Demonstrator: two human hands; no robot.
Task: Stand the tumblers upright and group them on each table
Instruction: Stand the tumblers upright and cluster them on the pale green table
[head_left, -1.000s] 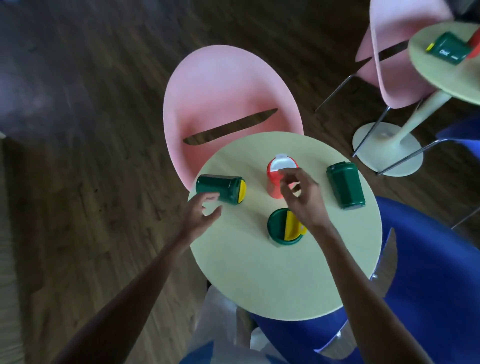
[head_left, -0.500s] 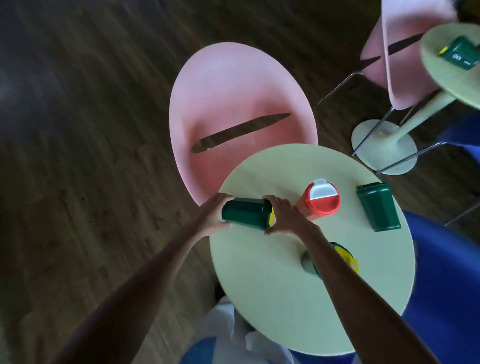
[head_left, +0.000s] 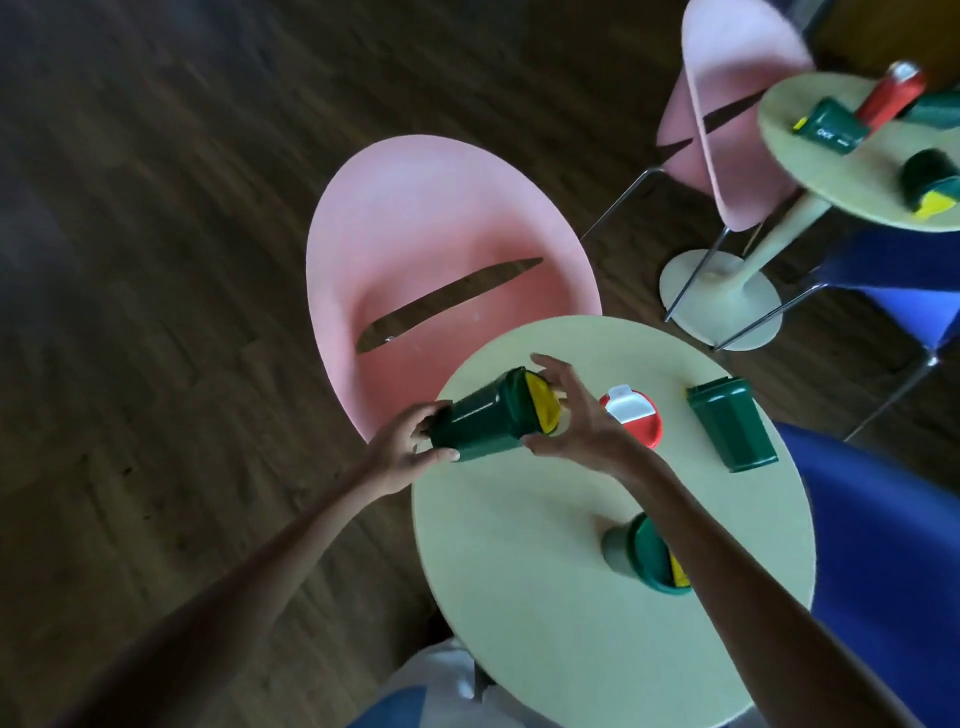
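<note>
Left of the red tumbler (head_left: 636, 415), over the rim of the tabletop (head_left: 545, 597), I hold the tilted green tumbler (head_left: 483, 421) between both hands. My left hand (head_left: 405, 457) grasps its base, fingers curled round the bottom. My right hand (head_left: 582, 421) cups the yellow lid (head_left: 543, 402) end, thumb under the body and fingers arched over the top. The lid end sits higher than the base, so I judge I am midway through tipping it upright. I cannot tell whether the base touches the tabletop.

Next I should swing the base down flat and set the tumbler just beside the red tumbler, which already stands upright with its white flip lid on top. It needs to land well clear of the rim, or it could topple off toward the pink chair (head_left: 441, 249) that sits behind and to the left of the red tumbler.

Right of the red tumbler, a fallen green tumbler (head_left: 732, 426) lies on its side, not yet righted. Nearer me than the red tumbler stands an upright green tumbler (head_left: 649, 556), partly hidden by my right forearm; that forearm passes right over it and could knock it. Far beyond the red tumbler to the right, well apart, a second tabletop (head_left: 841, 171) carries more tumblers, several of them lying down.
</note>
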